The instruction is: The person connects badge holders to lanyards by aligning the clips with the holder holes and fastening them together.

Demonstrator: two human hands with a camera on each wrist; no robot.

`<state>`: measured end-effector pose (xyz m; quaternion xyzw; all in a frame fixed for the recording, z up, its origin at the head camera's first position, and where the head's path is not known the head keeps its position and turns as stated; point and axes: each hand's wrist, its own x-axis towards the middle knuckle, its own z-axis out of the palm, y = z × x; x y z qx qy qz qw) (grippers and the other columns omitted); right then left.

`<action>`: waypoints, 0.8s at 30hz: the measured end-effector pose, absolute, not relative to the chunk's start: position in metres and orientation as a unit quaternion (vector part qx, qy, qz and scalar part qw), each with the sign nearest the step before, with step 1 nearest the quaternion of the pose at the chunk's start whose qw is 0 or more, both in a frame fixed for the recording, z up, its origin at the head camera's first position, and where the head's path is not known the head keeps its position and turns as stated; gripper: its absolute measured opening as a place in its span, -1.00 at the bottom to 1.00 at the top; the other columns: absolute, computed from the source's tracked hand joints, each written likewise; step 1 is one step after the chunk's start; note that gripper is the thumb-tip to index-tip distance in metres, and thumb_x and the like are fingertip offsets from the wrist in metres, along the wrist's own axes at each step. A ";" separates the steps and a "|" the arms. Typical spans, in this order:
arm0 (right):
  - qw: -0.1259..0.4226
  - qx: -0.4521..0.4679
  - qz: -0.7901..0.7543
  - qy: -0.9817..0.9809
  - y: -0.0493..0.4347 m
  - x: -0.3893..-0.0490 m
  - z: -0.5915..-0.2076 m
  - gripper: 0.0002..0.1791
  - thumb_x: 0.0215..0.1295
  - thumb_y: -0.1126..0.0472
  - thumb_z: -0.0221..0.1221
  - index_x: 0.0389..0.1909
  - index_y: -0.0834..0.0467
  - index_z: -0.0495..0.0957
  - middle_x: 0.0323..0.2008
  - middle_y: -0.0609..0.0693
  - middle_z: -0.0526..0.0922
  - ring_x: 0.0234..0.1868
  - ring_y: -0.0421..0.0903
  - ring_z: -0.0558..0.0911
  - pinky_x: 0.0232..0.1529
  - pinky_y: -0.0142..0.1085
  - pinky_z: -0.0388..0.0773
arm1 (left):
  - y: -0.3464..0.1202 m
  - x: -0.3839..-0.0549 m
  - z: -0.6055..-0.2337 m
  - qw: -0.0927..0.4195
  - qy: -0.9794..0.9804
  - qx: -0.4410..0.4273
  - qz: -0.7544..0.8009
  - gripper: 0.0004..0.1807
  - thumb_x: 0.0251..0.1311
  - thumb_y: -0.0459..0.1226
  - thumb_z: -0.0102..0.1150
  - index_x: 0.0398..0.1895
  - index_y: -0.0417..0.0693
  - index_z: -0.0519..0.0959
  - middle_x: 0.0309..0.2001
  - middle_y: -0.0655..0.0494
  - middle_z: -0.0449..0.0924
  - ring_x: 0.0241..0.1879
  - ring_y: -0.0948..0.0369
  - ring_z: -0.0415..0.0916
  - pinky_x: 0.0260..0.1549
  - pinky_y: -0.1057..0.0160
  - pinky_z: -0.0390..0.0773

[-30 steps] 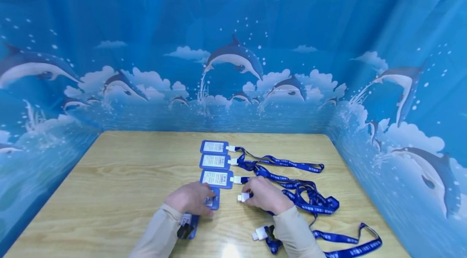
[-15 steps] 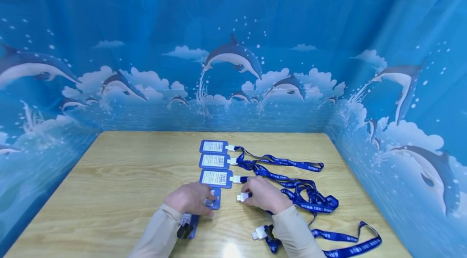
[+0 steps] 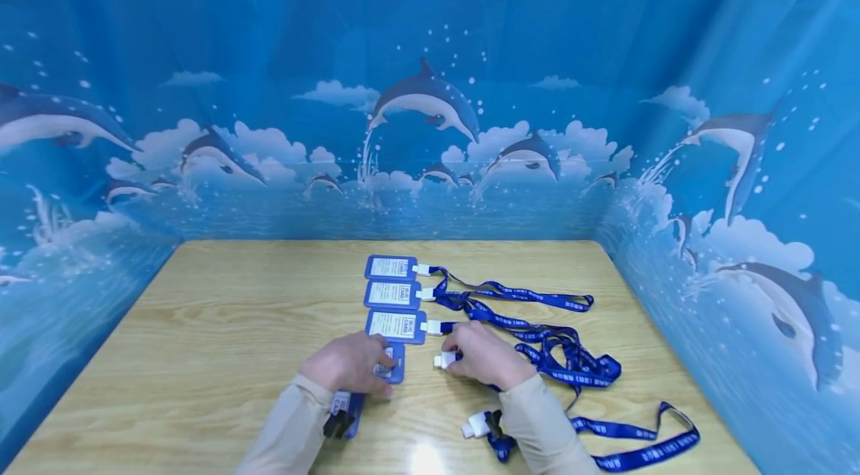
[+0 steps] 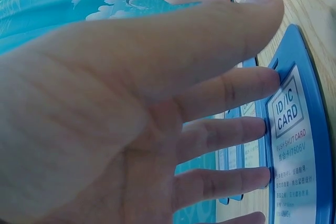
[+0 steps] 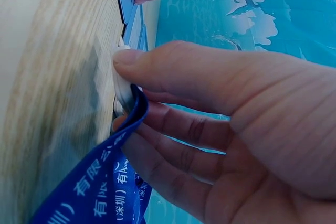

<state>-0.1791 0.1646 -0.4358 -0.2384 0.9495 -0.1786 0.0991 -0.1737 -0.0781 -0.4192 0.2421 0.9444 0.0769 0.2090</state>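
Left hand [image 3: 352, 364]: fingers extended and spread, their tips against the edge of a blue badge holder [image 3: 399, 366] that lies flat on the desk [image 3: 235, 318], partly covered by the hand. Right hand [image 3: 485, 354]: thumb and fingers pinching a white clip [image 3: 443, 361], from which a blue lanyard [image 5: 89, 179] trails; the clip is apart from that holder. Beyond the left hand, three clipped holders [image 3: 391, 294] form a column, their straps [image 3: 574, 370] running beyond and to the right of the right hand. Below the left hand, the wrist partly hides another holder [image 3: 354, 415]; below the right hand lies a second clip [image 3: 475, 426].
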 end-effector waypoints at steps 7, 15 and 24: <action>0.098 -0.238 -0.170 0.951 0.162 -0.180 -0.438 -0.71 0.06 0.25 0.48 -0.14 0.14 0.77 -0.13 0.00 0.78 -0.16 -0.16 0.69 -0.12 -0.33 0.69 | -0.077 -0.173 -0.420 0.210 0.944 0.241 0.078 -0.47 0.08 0.08 0.43 0.14 0.20 0.68 0.42 0.02 0.40 0.37 -0.05 0.39 0.31 -0.15 0.46; 0.104 -0.234 -0.167 0.952 0.161 -0.182 -0.439 -0.73 0.08 0.23 0.49 -0.15 0.12 0.78 -0.14 -0.03 0.78 -0.23 -0.22 0.65 -0.20 -0.36 0.64 | -0.076 -0.175 -0.421 0.212 0.946 0.238 0.059 -0.47 0.09 0.09 0.42 0.16 0.24 0.67 0.43 0.07 0.40 0.39 -0.04 0.37 0.33 -0.13 0.46; 0.100 -0.232 -0.167 0.953 0.161 -0.180 -0.439 -0.73 0.10 0.24 0.47 -0.13 0.14 0.77 -0.12 -0.01 0.77 -0.13 -0.12 0.70 -0.10 -0.27 0.69 | -0.074 -0.175 -0.420 0.219 0.945 0.237 0.056 -0.47 0.10 0.08 0.41 0.18 0.27 0.66 0.45 0.10 0.38 0.42 -0.04 0.33 0.35 -0.15 0.43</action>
